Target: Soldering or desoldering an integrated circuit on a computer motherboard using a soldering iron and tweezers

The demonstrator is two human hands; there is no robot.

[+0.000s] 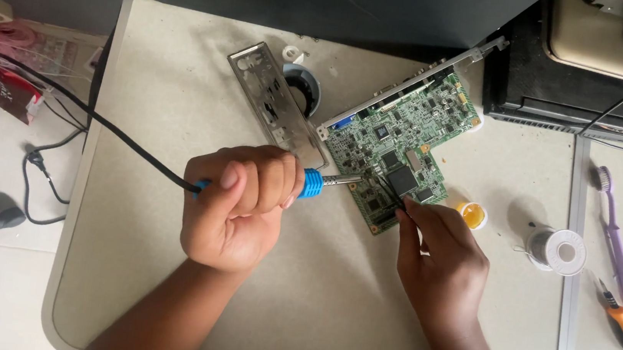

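Two hands are at work over the beige worktop (pixel 314 299). My left hand (pixel 235 205) is closed in a full fist grip around the blue-handled soldering iron (pixel 310 183), thumb on top. The iron lies almost level, its long axis running left to right, its metal tip pointing right onto the green circuit board (pixel 400 142); its black cord (pixel 86 114) trails off to the left edge. My right hand (pixel 441 262) is pinched shut on thin black tweezers (pixel 391 189), whose points aim up and left and touch the board beside a dark square chip (pixel 402 179). The board sits just beyond both hands, tilted diagonally, with the iron's tip and the tweezers' points close together on its lower part. A small yellow pot (pixel 472 213) and a solder spool (pixel 560 250) lie to the right.
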